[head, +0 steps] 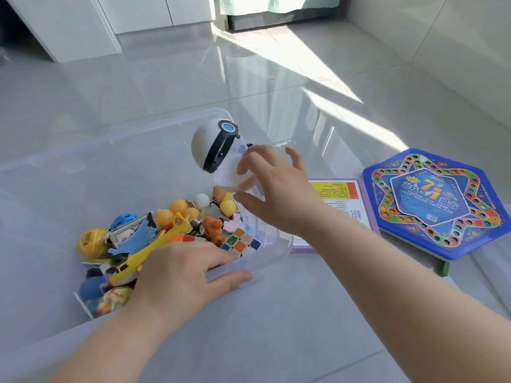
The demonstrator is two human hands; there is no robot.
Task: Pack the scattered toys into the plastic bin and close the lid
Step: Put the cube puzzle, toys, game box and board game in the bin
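Left hand first, nearest me: it clasps the near rim of the plastic bin, fingers inside over the toys, thumb outside along the clear wall. The bin sits on the floor, and the toys are heaped in its near right corner. I can pick out a yellow toy plane, a colour cube, a blue ball, a yellow ball, an orange tiger figure and several orange balls. The wrist covers part of the heap, and the pieces beneath are too jumbled to name.

Further in, the right hand is released, fingers spread, at the base of a white robot toy inside the bin. The fingertips blur there, so I cannot tell whether they touch it. Its forearm crosses a purple-edged box lying just beside the bin and hides the box's near end. Right of that lies a blue hexagonal game board; something green peeks from under its near edge, unreadable. Beyond, sun stripes the floor, with white cabinets and a curtain hem cut off at the top.
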